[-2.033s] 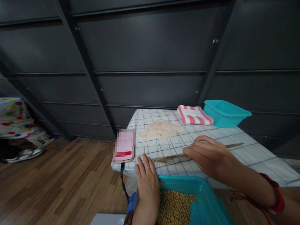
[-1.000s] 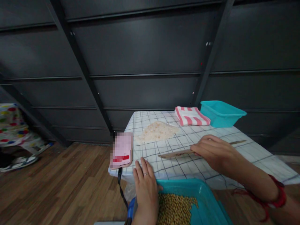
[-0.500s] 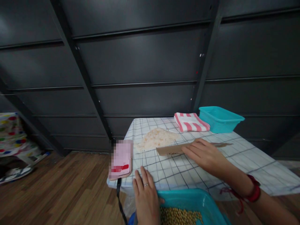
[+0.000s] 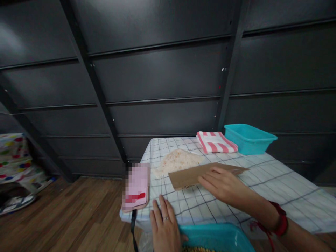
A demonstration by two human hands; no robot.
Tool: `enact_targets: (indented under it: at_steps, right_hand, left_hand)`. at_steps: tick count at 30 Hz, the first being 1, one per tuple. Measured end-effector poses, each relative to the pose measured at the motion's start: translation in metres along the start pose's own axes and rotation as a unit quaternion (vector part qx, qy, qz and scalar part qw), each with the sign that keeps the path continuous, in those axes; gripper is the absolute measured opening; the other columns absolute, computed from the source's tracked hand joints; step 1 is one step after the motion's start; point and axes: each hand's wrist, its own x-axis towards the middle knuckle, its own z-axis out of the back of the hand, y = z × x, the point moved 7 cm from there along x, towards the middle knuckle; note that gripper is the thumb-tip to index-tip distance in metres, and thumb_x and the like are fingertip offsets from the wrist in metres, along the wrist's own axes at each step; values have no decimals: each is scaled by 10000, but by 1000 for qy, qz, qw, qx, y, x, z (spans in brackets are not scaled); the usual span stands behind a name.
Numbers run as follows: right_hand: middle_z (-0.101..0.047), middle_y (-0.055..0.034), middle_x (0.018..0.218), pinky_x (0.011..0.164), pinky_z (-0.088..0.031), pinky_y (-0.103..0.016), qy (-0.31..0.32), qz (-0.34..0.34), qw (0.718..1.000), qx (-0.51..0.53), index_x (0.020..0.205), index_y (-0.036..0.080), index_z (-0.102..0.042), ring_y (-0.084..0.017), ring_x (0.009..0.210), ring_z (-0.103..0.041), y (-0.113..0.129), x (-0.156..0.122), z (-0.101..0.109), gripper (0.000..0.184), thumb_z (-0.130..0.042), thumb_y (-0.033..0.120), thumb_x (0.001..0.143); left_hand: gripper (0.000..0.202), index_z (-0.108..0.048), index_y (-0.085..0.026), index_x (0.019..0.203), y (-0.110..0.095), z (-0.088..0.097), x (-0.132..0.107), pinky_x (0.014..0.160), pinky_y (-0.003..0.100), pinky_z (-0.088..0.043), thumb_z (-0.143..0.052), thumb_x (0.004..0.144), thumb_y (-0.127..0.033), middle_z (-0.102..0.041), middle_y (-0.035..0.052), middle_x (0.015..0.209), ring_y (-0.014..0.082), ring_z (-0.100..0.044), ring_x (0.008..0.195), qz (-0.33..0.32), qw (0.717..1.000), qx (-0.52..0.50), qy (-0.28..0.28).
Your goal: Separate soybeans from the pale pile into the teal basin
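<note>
My right hand (image 4: 220,183) grips a strip of brown cardboard (image 4: 187,176), its face tilted up, just above the checked cloth. Behind the cardboard a flat heap of pale grains (image 4: 181,160), mixed with orange bits, lies on the tablecloth (image 4: 189,206). My left hand (image 4: 166,225) rests near the table's front edge, fingers stretched forward and a ring on one of them. Its thumb is by the rim of a turquoise basin (image 4: 217,229). Small yellowish round beans (image 4: 199,249) show at the bottom of that basin, mostly cut off by the frame.
A pink phone-like item (image 4: 138,185), partly blurred out, lies at the left table edge with a black strap (image 4: 133,229) hanging down. At the back are a folded pink-striped towel (image 4: 216,141) and a second turquoise basin (image 4: 250,140). A dark panelled wall (image 4: 162,119) stands behind.
My right hand has drawn the cardboard nearer and a little left, and its broad face shows more. The view has tipped up, so fewer beans show. My left hand stays by the basin.
</note>
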Motion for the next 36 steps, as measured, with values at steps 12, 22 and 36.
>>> enact_targets:
  at_steps: [12,22,36]
  right_hand:
    - [-633,-34,665,598,-391,-284,-22,-2,999,-26,858,134,-591,-133,556,-509,-50,33,-6,291,-338,-4,815]
    - [-638,-28,760,729,-364,-289,-28,96,994,47,859,157,-575,-126,679,-519,-43,80,-31,271,-316,83,896]
    - [-633,-39,890,799,-354,-307,6,189,977,94,868,180,-546,-123,830,-521,-62,125,-95,266,-294,111,913]
  left_hand:
    - [848,-458,-106,1221,1,-6,0,984,507,-365,-720,492,-449,-415,198,1326,371,-360,1221,10,1000,-24,1]
    - [785,-460,-82,1213,-1,0,0,995,498,-359,-711,523,-360,-387,205,1340,374,-330,1237,21,1000,-20,12]
    - [501,-522,-113,1159,-3,-5,1,950,477,-412,-524,700,-312,-465,161,1289,332,-412,1192,31,999,21,-32]
